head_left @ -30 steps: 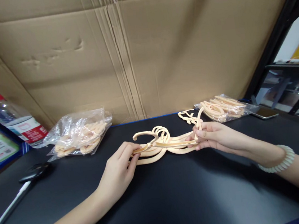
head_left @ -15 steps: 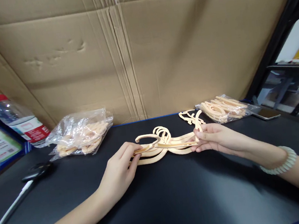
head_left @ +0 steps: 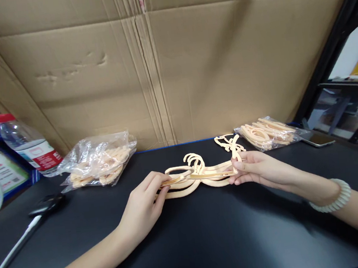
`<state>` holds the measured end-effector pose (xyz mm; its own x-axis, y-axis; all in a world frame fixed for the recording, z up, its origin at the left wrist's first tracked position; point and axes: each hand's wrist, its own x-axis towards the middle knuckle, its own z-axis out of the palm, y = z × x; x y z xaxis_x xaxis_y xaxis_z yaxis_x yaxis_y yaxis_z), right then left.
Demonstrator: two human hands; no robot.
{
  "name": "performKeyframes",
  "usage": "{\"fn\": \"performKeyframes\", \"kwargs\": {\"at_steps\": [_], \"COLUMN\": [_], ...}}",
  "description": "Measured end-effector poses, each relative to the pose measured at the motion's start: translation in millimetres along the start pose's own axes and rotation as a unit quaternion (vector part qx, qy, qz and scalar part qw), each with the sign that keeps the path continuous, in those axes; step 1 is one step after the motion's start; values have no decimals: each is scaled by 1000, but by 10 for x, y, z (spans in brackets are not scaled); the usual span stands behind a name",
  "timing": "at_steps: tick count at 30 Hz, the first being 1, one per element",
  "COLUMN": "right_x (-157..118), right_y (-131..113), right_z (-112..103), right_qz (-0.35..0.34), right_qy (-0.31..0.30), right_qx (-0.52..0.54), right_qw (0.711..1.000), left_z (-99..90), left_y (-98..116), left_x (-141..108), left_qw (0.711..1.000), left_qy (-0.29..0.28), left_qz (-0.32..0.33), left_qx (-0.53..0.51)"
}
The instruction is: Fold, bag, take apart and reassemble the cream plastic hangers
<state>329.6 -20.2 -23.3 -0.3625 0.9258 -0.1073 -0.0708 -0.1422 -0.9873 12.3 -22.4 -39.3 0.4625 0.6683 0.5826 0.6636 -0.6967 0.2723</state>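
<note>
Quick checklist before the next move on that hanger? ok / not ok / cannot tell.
1. Left hand gripping one end of the held hanger: ok.
2. Right hand pinching the short upright piece at the other end: ok.
3. Piece fully joined to hanger: cannot tell, fingers cover part.
4. Held hanger clear of the hangers on the table: cannot tell, they overlap in view.
5. Left plastic bag apart from left hand: ok.

Smooth plast. hanger [head_left: 208, 175], matt cardbd. panel [head_left: 177, 69]
</note>
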Motion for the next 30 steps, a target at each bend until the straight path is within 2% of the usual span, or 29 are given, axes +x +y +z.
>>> {"fn": "performKeyframes", "kwargs": {"at_steps": [7,17,30], "right_x": [21,15,-18], "right_y": [-11,-20,-48], "right_z": [33,68,98], "right_qz": [-52,-82,-129], "right_qy": [33,69,100], "right_qx": [-47,-62,-87], "right_qw": [997,992,983], "left_z": [-5,-6,-13], "left_y": [11,27,56], "left_x": [-20,0,16], "left_qw": [1000,999,999], "left_qy": [-4,18,10], "left_qz": [15,37,50], "left_qx": [6,5,-4]}}
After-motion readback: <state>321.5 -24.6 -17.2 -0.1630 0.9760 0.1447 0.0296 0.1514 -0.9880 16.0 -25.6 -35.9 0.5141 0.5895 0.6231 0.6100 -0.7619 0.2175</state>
